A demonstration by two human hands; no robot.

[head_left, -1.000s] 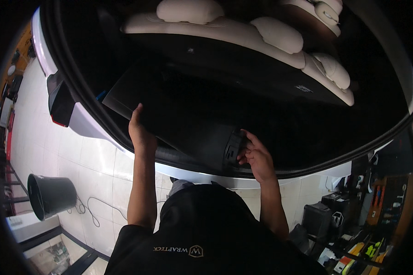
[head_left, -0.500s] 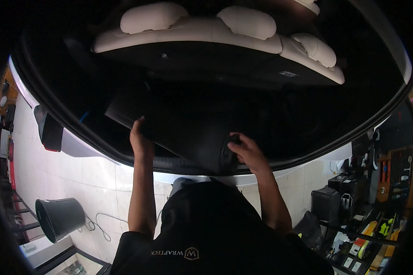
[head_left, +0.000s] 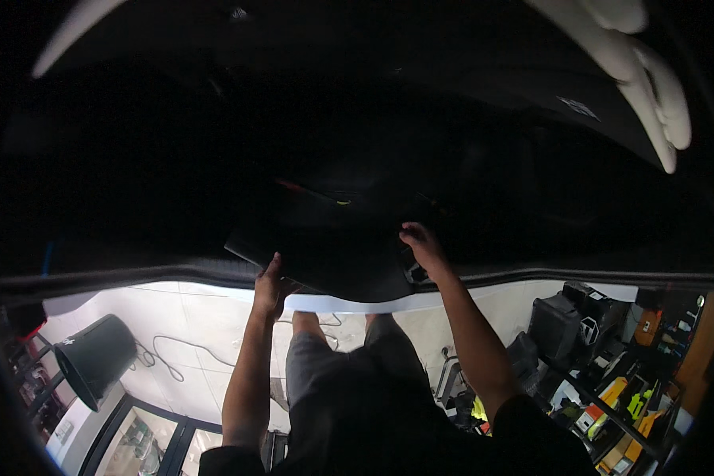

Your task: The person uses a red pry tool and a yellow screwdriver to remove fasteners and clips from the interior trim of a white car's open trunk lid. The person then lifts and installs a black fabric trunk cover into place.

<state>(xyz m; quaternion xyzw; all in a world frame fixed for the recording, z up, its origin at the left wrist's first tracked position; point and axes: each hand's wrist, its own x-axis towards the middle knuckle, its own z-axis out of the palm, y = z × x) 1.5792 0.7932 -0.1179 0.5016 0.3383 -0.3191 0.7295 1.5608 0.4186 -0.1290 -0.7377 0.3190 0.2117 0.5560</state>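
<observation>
I stand at an open car trunk, and both my hands are on a black panel [head_left: 345,266] whose near edge hangs over the trunk sill [head_left: 174,279]. My left hand [head_left: 268,289] is closed on the panel's left part, thumb on top and fingers underneath. At the right end my right hand [head_left: 424,250] grips the panel with curled fingers; the dark surface hides part of that grip. Beyond the panel, in the dark trunk, a thin red and yellow item [head_left: 313,193] shows, too dim to name.
Pale seat backs [head_left: 642,79] border the trunk at the far right. On the tiled floor a black bucket [head_left: 95,361] stands at the left, beside a loose cable [head_left: 174,357]. Black cases [head_left: 554,327] and a rack of tools and yellow items [head_left: 619,404] are at the right.
My view has tipped down and closer, so the seats slide up toward the rim. The panel sits flatter and nearer the sill, still in both hands. The red and yellow item has come into sight.
</observation>
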